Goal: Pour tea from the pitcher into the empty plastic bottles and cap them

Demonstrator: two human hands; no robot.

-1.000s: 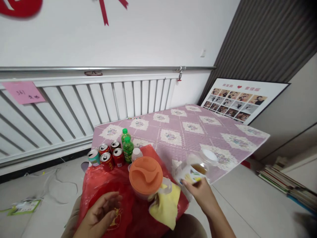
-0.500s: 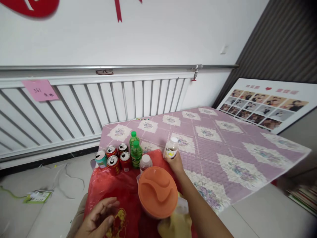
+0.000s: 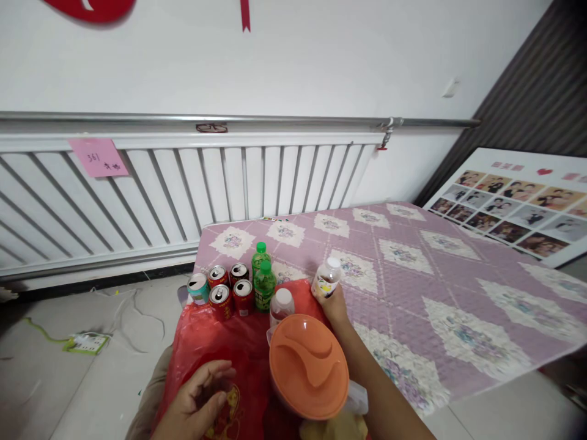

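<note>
My right hand (image 3: 334, 307) is wrapped round the lower part of a clear plastic bottle (image 3: 326, 278) with a white cap and a yellow-and-white label. Over the red plastic bag (image 3: 195, 333), my left hand (image 3: 204, 394) hovers with its fingers curved and apart, holding nothing. Between the hands sits a container with an orange lid (image 3: 309, 366). Just behind it stands a second white-capped bottle (image 3: 281, 304), its lower part hidden by the lid. Two green bottles (image 3: 265, 286) are upright farther back, beside red drink cans (image 3: 243, 297) and a teal can (image 3: 199, 288).
A purple quilted cover (image 3: 367, 244) with floral diamonds spreads to the right. Along the wall runs a white radiator (image 3: 257, 177) with a pink note (image 3: 98, 157). A photo board (image 3: 513, 201) leans at the right. A power strip (image 3: 87, 343) lies on the floor.
The whole scene has shifted rightward as the camera turned a little left. My right hand keeps its hold on the bottle, and my left hand stays over the red bag.
</note>
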